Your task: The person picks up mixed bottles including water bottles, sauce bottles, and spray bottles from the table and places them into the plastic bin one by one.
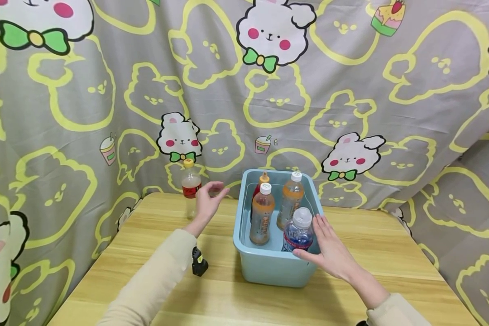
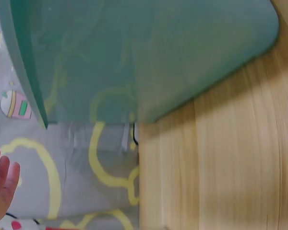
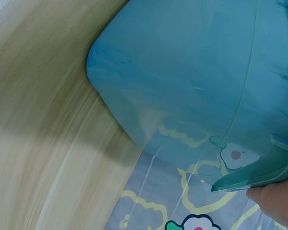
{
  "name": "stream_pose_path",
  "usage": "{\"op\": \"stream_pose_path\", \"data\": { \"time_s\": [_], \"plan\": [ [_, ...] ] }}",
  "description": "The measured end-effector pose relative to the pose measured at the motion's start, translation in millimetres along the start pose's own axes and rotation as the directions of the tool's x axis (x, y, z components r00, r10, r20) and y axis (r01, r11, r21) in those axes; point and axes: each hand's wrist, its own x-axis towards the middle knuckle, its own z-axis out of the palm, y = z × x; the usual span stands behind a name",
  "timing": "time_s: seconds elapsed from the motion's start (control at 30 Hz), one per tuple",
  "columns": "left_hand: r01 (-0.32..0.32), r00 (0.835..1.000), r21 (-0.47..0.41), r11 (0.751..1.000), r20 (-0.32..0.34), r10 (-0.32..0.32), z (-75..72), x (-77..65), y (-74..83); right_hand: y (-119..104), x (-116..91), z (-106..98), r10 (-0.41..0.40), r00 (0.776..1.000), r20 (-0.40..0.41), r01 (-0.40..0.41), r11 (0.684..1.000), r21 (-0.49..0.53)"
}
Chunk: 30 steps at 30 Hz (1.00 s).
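A light-blue plastic bin stands on the wooden table with several bottles inside. Among them are two white-capped bottles with orange and grey labels, one in front and one behind. A wide-capped bottle with a blue and red label is by the near right corner, and a red bottle with an orange tip is partly hidden. My right hand rests at the bin's right rim, fingers extended. Left of the bin, my left hand is raised with loosely bent fingers, holding nothing, overlapping a yellow-capped bottle.
That yellow-capped bottle stands outside the bin near the table's back left corner. A patterned grey curtain hangs behind and along the sides of the table. A small black device shows beside the left sleeve.
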Motion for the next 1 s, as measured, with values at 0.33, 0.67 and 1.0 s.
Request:
{"op": "stream_pose_path", "data": {
  "time_s": [0.33, 0.67, 1.0],
  "plan": [
    [0.019, 0.999, 0.117, 0.993, -0.043, -0.014, -33.6, 10.4, -14.0, 0.1, 1.0, 0.0, -0.002, 1.0, -0.003, 0.002, 1.0, 0.0],
    [0.015, 0.996, 0.182, 0.983, -0.094, 0.002, -58.8, 25.2, -20.7, 0.1, 1.1, 0.1, -0.001, 1.0, 0.0, 0.001, 1.0, 0.001],
    [0.036, 0.986, 0.242, 0.97, -0.165, 0.005, -70.6, 40.7, -20.9, 0.4, 0.2, -0.5, -0.002, 1.0, 0.0, 0.002, 1.0, 0.003]
  ]
}}
